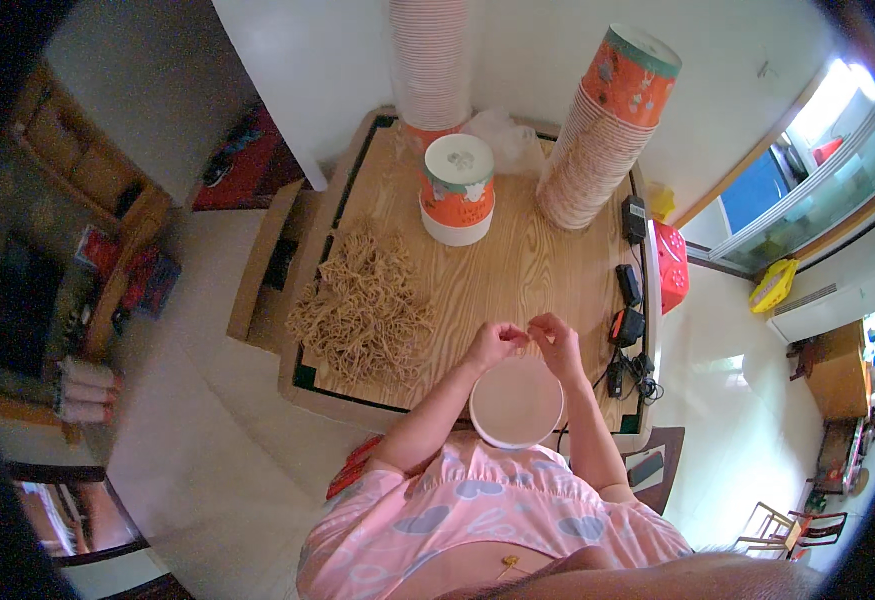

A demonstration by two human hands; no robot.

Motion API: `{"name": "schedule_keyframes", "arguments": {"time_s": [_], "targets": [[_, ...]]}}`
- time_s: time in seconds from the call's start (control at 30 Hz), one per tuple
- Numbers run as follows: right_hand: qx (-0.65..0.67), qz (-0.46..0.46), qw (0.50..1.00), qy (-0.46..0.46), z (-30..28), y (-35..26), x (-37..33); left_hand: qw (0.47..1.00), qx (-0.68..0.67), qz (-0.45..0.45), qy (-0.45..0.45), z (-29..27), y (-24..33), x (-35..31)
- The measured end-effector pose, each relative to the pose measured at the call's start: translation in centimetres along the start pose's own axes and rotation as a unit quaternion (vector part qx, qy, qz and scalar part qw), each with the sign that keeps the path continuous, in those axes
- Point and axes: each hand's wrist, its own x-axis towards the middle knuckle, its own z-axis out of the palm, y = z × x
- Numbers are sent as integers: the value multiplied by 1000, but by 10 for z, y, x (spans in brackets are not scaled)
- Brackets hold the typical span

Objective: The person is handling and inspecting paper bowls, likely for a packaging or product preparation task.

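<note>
An open white paper bucket (516, 405) stands at the table's near edge, close against my body, its mouth facing up. My left hand (498, 343) is pinched at its far rim. Beside it, almost touching, my right hand (556, 342) is pinched too. Whatever lies between the fingertips is too small to make out. To the left spreads a tangled pile of tan twine-like cords (366, 308). Farther back, an orange and green paper bucket (458, 200) is turned upside down, with a white rim at its bottom.
A tall leaning stack of nested buckets (598, 150) stands at the back right. Another stack (433, 65), wrapped in clear plastic, is at the back. Black adapters and cables (628, 325) line the right edge of the wooden table (503, 275). A red plastic stool-like thing (671, 265) is beyond.
</note>
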Motion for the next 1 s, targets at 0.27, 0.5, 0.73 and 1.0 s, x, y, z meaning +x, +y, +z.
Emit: {"name": "schedule_keyframes", "arguments": {"time_s": [0.27, 0.5, 0.73, 1.0], "targets": [[107, 73, 991, -24, 8, 29, -11, 1000, 6, -13, 24, -2, 0, -5], [55, 120, 990, -50, 8, 25, -13, 999, -11, -25, 28, -1, -5, -5], [71, 128, 988, -44, 11, 21, -14, 999, 18, 8, 32, 0, -3, -7], [93, 122, 987, -44, 11, 30, -15, 992, -107, -40, 55, 0, 1, -6]]}}
